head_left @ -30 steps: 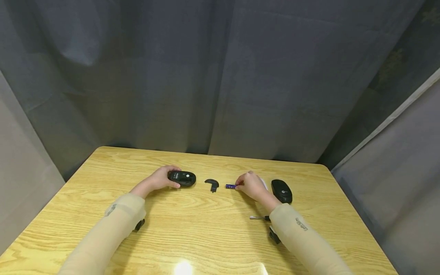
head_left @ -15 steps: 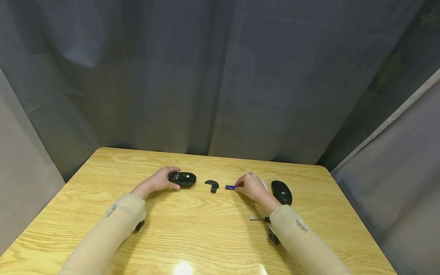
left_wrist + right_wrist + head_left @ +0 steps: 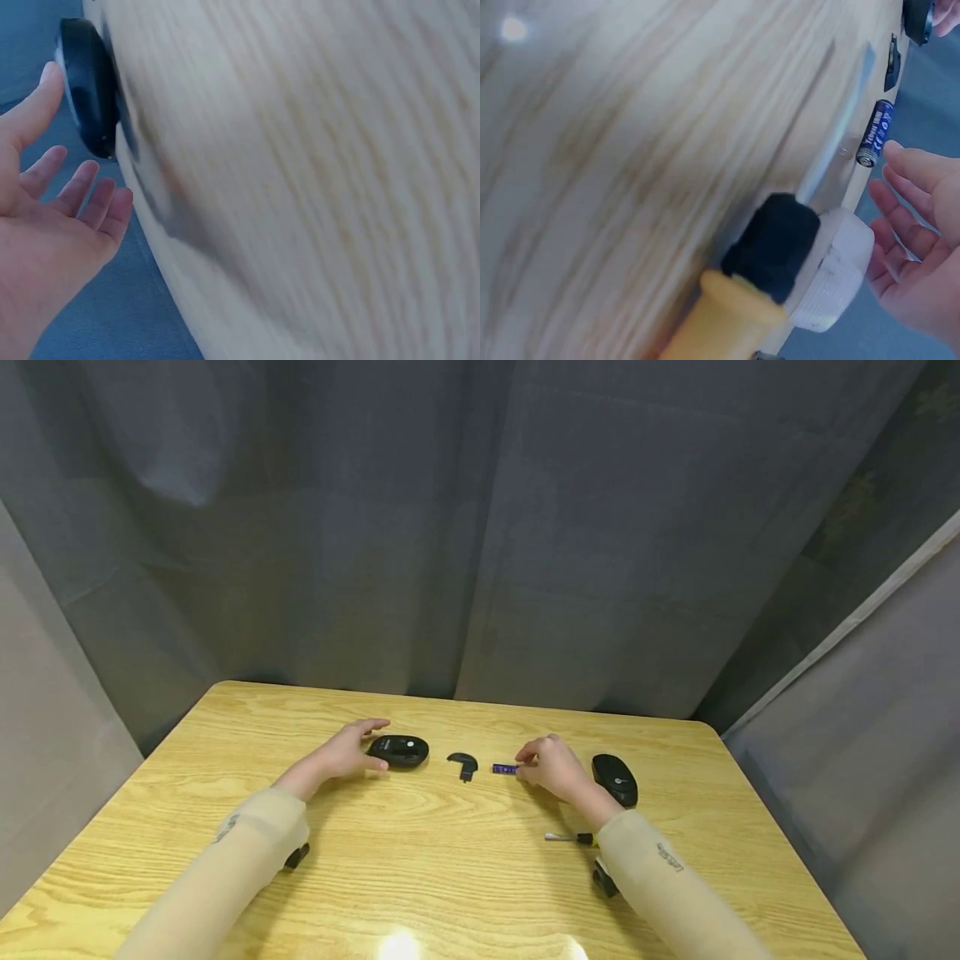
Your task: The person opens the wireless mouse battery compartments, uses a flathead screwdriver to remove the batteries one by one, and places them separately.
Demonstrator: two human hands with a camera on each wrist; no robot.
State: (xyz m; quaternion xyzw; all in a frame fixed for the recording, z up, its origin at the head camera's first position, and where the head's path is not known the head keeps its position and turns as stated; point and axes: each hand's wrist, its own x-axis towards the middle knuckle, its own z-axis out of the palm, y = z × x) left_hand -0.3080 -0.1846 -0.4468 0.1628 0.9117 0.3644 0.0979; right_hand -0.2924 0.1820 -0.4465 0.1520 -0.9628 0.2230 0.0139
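Observation:
An upturned black computer mouse (image 3: 399, 751) lies on the table, its underside with label and slot facing up. Beside its left end is my left hand (image 3: 347, 752), fingers and thumb spread and gripping nothing. In the left wrist view a gap shows between the mouse (image 3: 87, 88) and the fingers, while the thumb is close to it. A blue AAA-looking battery (image 3: 875, 133) lies on the table. My right hand (image 3: 553, 767) is just right of it, fingers loosely bent, the thumb near the battery's end but not gripping it. Between mouse and battery lies a black battery cover (image 3: 464, 765).
A second black mouse (image 3: 615, 779) sits right of my right hand. A screwdriver (image 3: 568, 837) with a yellow and black handle lies partly under the right forearm. A white rounded object (image 3: 835, 271) stands beside it in the right wrist view. A dark curtain (image 3: 480, 527) hangs behind the table.
My left hand has let go of the mouse and drawn slightly left, its fingers spreading. My right hand has loosened off the battery and shifted slightly right. Mouse and battery stay in place.

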